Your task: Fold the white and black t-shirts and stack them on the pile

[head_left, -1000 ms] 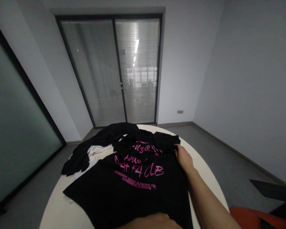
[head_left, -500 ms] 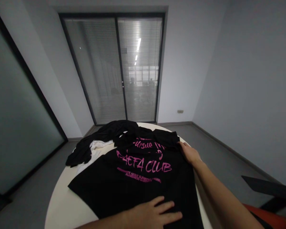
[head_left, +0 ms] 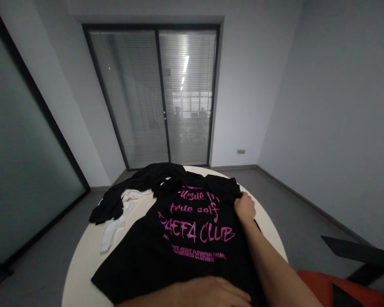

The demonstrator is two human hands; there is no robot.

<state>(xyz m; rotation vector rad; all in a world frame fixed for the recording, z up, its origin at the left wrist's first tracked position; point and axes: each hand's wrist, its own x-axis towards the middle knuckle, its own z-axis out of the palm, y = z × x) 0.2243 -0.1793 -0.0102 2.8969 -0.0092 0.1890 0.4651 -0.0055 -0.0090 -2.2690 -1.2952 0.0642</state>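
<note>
A black T-shirt point(head_left: 141, 243) with pink lettering lies spread over the round white table point(head_left: 80, 273). At its right edge, near the sleeve, my right hand point(head_left: 245, 207) is closed on the black fabric. My left hand point(head_left: 216, 292) rests low on the shirt at the bottom of the view, partly cut off by the frame; its fingers lie flat and point right. More of the lettering shows, with small creases in the lowest lines.
Another black garment point(head_left: 144, 177) lies crumpled at the table's back left, with a white garment point(head_left: 113, 230) partly under it. A red and black chair point(head_left: 326, 288) stands at the lower right. Behind are glass doors point(head_left: 160, 98).
The shirt's lower part has moved toward me, and its upper lettering has opened out. My left hand has moved down. My right hand has curled tighter at the edge.
</note>
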